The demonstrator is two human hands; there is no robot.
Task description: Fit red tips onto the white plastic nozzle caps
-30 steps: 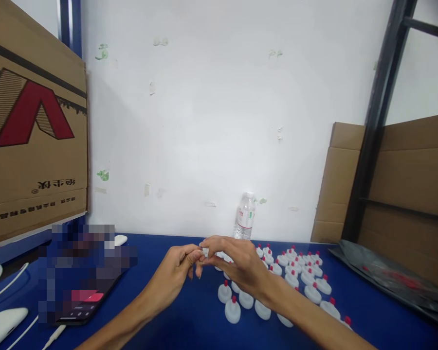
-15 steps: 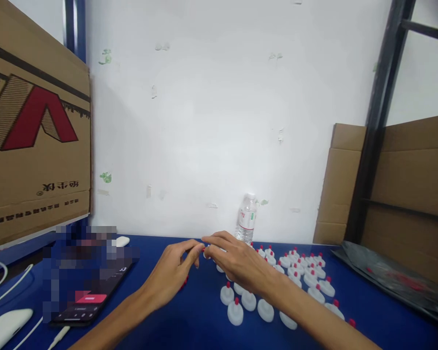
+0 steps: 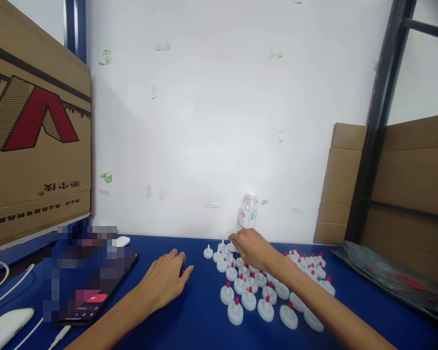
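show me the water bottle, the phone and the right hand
water bottle (image 3: 247,216), head view, label
phone (image 3: 95,297), head view, screen near its lower edge
right hand (image 3: 253,248), head view, back of the hand

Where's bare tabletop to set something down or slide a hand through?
Free: the blue strip between the left hand and the white caps, and the near edge below them. Crowded: caps under the right hand toward the water bottle; phone and cables at left.

small white caps with red tips stand upright in rows on the blue table.
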